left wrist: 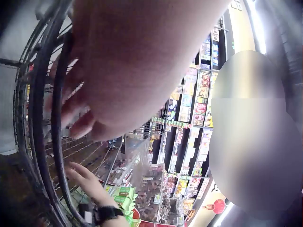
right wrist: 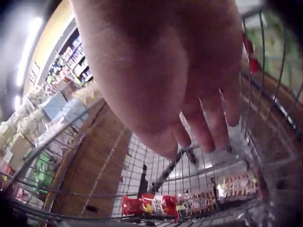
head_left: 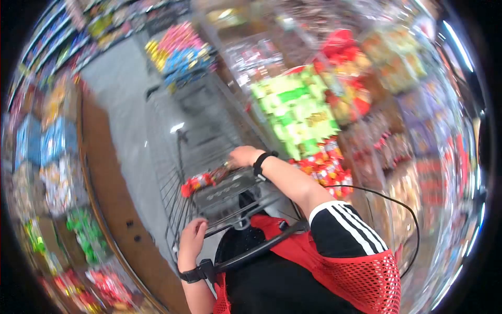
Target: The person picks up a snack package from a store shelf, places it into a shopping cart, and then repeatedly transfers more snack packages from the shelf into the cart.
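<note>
My right hand [head_left: 244, 156] reaches over the shopping cart [head_left: 170, 209], its fingers relaxed and nothing in them. Below it, in the right wrist view, a red snack packet [right wrist: 161, 205] lies in the wire basket beside a clear-fronted pack [right wrist: 196, 202] and another similar pack [right wrist: 236, 186]. In the head view the red packet [head_left: 198, 183] shows just left of that hand. My left hand [head_left: 193, 238] is by the cart's near left side, fingers loosely bent and holding nothing. Cart wires [left wrist: 59, 118] pass in front of its fingers in the left wrist view.
Green snack bags [head_left: 298, 112] and red packets [head_left: 329, 167] fill bins close on the right. Ahead stands a pile of pink, yellow and blue bags [head_left: 180, 49]. A brown-sided display [head_left: 110, 172] runs along the left. A black cable [head_left: 408, 209] loops by the right arm.
</note>
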### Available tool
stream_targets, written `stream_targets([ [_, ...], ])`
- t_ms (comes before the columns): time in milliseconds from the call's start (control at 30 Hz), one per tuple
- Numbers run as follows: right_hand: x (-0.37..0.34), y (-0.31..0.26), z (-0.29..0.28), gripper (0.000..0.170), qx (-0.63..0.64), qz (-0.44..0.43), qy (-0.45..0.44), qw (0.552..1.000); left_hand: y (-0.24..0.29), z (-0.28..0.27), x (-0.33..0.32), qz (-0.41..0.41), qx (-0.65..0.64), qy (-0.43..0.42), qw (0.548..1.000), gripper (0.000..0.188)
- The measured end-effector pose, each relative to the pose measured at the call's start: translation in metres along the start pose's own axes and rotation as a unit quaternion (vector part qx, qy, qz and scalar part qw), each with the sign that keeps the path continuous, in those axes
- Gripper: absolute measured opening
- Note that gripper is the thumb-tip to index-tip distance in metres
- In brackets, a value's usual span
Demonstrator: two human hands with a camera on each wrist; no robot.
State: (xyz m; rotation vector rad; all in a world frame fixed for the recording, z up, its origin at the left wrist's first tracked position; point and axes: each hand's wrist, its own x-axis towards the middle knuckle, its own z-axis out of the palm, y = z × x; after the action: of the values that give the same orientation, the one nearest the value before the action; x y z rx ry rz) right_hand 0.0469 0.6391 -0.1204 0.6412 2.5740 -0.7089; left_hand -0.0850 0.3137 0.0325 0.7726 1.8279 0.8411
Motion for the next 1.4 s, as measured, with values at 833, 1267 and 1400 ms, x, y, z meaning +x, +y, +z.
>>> stream_targets([
  [833, -0.523, -0.086, 0.066, 0.028, 0.279, 0.316, 0.422, 0.802, -0.054, 0.014, 0.003, 0.109, 0.091, -0.109, 0.984, 0.023],
  [1267, -0.582, 0.159, -0.060, 0.035, 0.019, 0.473, 0.455, 0.754, -0.041, 0.014, -0.009, 0.088, 0.116, -0.075, 0.987, 0.025],
  [1400, -0.565, 0.202, -0.080, 0.045, 0.135, 0.517, 0.307, 0.788, -0.043, 0.011, -0.011, 0.070, 0.102, -0.095, 0.988, 0.024],
])
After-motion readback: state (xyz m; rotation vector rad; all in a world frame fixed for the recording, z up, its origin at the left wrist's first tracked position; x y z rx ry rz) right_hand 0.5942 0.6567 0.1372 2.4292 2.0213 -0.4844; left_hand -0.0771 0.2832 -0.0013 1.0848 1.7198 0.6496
